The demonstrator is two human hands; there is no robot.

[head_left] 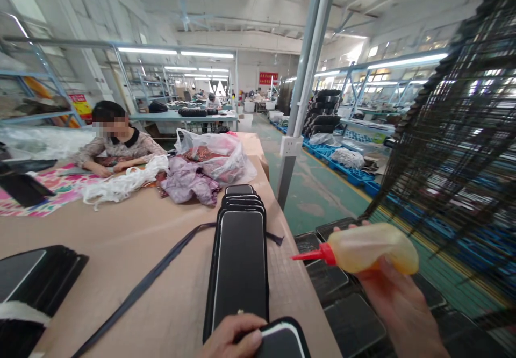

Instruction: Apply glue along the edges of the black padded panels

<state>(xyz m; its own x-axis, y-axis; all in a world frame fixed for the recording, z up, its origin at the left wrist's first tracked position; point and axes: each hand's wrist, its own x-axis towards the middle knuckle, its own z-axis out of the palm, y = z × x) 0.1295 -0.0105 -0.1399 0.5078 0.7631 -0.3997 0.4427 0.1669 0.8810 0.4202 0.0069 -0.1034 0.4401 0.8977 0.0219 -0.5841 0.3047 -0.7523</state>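
My right hand [393, 288] is wrapped round a squeeze bottle [371, 248] of amber liquid, held on its side beyond the table's right edge. Its red nozzle [316, 255] points left. At the bottom middle, my left hand [237, 336] pinches a black panel [284, 339] with rounded corners and a white line along its rim. That panel overlaps the near end of a stack of similar black panels [242, 261], fanned out lengthwise on the table. A dark fabric strip [153, 277] passes beneath the stack.
Another bundle of black panels [48, 277] lies at left. Across the brown table [161, 229], a person [121, 143] works beside white cords [127, 180] and a plastic bag of fabric [217, 159]. A metal post [300, 89] stands beyond the right edge; more panels [355, 320] lie below it.
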